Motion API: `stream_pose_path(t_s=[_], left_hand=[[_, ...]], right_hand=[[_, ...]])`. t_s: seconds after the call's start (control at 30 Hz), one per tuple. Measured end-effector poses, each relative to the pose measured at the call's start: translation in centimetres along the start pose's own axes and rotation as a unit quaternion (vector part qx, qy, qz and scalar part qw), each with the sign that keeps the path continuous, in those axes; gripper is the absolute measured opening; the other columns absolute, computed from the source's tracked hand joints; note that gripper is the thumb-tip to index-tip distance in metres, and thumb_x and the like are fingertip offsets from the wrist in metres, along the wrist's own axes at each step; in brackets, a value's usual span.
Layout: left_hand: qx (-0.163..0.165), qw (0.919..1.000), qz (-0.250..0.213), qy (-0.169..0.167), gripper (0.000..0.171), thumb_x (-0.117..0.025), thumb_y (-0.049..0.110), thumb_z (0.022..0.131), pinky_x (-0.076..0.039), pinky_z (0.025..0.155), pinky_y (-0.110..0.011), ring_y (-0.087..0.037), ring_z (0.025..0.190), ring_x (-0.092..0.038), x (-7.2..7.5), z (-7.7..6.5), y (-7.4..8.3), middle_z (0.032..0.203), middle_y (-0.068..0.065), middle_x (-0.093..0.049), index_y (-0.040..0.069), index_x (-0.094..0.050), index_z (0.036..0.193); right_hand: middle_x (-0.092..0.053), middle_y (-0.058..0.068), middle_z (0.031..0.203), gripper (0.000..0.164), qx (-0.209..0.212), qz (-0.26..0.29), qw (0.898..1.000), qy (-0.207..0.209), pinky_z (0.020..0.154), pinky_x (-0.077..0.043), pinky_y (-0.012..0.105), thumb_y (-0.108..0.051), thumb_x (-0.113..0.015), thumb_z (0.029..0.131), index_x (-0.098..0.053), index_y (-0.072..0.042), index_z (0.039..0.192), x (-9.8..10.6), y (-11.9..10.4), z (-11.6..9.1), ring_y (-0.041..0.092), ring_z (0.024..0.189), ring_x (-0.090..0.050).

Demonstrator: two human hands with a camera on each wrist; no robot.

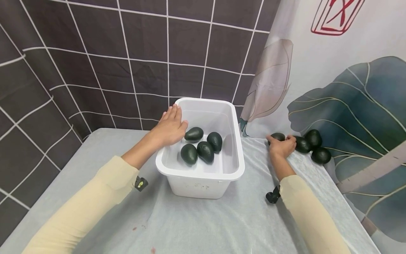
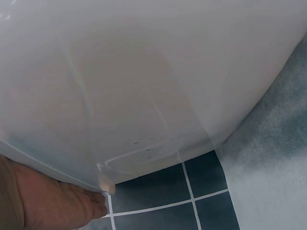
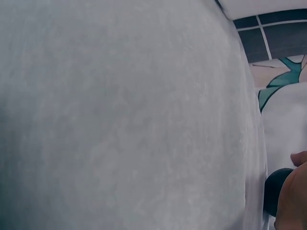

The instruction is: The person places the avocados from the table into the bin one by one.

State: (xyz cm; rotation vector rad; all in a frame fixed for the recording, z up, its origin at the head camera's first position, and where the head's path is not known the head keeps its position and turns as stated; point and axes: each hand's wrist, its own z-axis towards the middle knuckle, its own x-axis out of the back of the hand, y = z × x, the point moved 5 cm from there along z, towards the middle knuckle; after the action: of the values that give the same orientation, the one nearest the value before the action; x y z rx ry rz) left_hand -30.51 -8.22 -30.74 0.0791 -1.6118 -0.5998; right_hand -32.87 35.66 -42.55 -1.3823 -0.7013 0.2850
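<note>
A white plastic tub [image 1: 198, 185] stands in the middle of the table with several dark green avocados [image 1: 205, 151] on its floor. My left hand [image 1: 170, 127] lies on the tub's left rim, fingers straight; in the left wrist view the hand [image 2: 57, 203] shows beside the tub's wall [image 2: 144, 96]. Over at the back right, my right hand [image 1: 281, 145] holds an avocado [image 1: 277, 136] between thumb and fingers, partly hidden by the hand. The right wrist view catches only part of that hand [image 3: 293, 199] and of the dark avocado [image 3: 275, 190].
Three more avocados [image 1: 313, 138] sit clustered just right of my right hand, near the table's back right edge. A grey cloth [image 1: 190, 225] covers the table. Behind hang a dark tile-patterned curtain [image 1: 142, 46] and a white curtain with leaf prints [image 1: 355, 106].
</note>
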Motion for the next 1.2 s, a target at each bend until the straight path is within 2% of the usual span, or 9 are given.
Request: stream_pose_path(t_s=[0.1,0.23,0.4,0.53,0.77,0.93,1.1,1.2], left_hand=[[-0.001,1.0,0.0,0.0,0.079,-0.023,0.038,0.119,0.002,0.147,-0.055,-0.045,0.178,0.008,0.0,0.1,0.1,0.188,-0.029,0.01,-0.011,0.0,0.176],[0.001,1.0,0.003,0.0,0.079,-0.023,0.038,0.119,0.002,0.147,-0.055,-0.045,0.178,0.009,0.1,0.1,0.0,0.188,-0.029,0.01,-0.01,0.001,0.176],[0.0,1.0,0.003,0.0,0.079,-0.022,0.038,0.119,0.002,0.147,-0.056,-0.045,0.178,0.009,0.1,0.1,0.0,0.188,-0.029,0.01,-0.011,0.001,0.176],[0.001,1.0,0.005,-0.001,0.079,-0.022,0.038,0.118,0.001,0.147,-0.057,-0.046,0.178,0.008,0.0,0.1,0.0,0.188,-0.03,0.01,-0.011,0.0,0.176],[0.0,1.0,0.006,0.001,0.078,-0.022,0.038,0.119,0.0,0.147,-0.057,-0.046,0.178,0.008,-0.1,0.0,0.0,0.188,-0.03,0.01,-0.011,0.0,0.176],[-0.001,1.0,0.005,0.002,0.079,-0.022,0.038,0.118,0.001,0.147,-0.057,-0.045,0.178,0.008,-0.1,0.0,0.0,0.188,-0.03,0.009,-0.011,-0.001,0.176],[-0.001,1.0,0.005,0.001,0.079,-0.022,0.038,0.118,0.001,0.147,-0.057,-0.046,0.178,0.008,-0.1,0.0,0.0,0.188,-0.03,0.009,-0.011,-0.001,0.176],[0.0,1.0,0.005,-0.001,0.079,-0.022,0.038,0.118,0.001,0.147,-0.057,-0.046,0.178,0.008,-0.1,0.0,0.0,0.188,-0.03,0.01,-0.011,-0.001,0.176]], right_hand=[[-0.051,0.022,0.17,0.086,-0.002,-0.003,1.0,-0.001,0.14,-0.031,0.038,-0.014,-0.093,0.088,-0.05,0.001,0.161,0.1,0.4,0.6,0.035,0.162,-0.043],[-0.053,0.018,0.171,0.09,-0.025,-0.025,0.999,-0.009,0.141,-0.03,0.036,-0.021,-0.093,0.085,-0.052,-0.002,0.163,-0.4,2.0,2.8,0.033,0.163,-0.041],[-0.054,0.014,0.171,0.093,-0.057,-0.045,0.997,-0.021,0.139,-0.034,0.036,-0.031,-0.095,0.082,-0.058,-0.009,0.164,-1.3,4.5,5.6,0.031,0.163,-0.041],[-0.055,0.015,0.17,0.092,-0.065,-0.046,0.996,-0.03,0.137,-0.038,0.038,-0.035,-0.096,0.08,-0.062,-0.009,0.162,-1.5,5.5,6.7,0.031,0.163,-0.041],[-0.046,0.013,0.177,0.091,-0.084,-0.038,0.995,-0.043,0.138,-0.037,0.037,-0.037,-0.093,0.084,-0.059,-0.012,0.165,-0.7,5.6,6.5,0.026,0.167,-0.037],[-0.043,0.012,0.178,0.089,-0.092,-0.044,0.994,-0.047,0.137,-0.04,0.04,-0.037,-0.09,0.085,-0.059,-0.012,0.164,-0.1,5.4,6.3,0.027,0.166,-0.038],[-0.043,0.014,0.178,0.092,-0.085,-0.052,0.994,-0.052,0.137,-0.04,0.043,-0.04,-0.09,0.084,-0.058,-0.012,0.165,0.1,5.3,6.7,0.028,0.167,-0.036],[-0.044,0.016,0.177,0.091,-0.072,-0.054,0.994,-0.058,0.138,-0.039,0.046,-0.041,-0.09,0.085,-0.059,-0.009,0.164,0.5,4.3,5.7,0.031,0.167,-0.035]])
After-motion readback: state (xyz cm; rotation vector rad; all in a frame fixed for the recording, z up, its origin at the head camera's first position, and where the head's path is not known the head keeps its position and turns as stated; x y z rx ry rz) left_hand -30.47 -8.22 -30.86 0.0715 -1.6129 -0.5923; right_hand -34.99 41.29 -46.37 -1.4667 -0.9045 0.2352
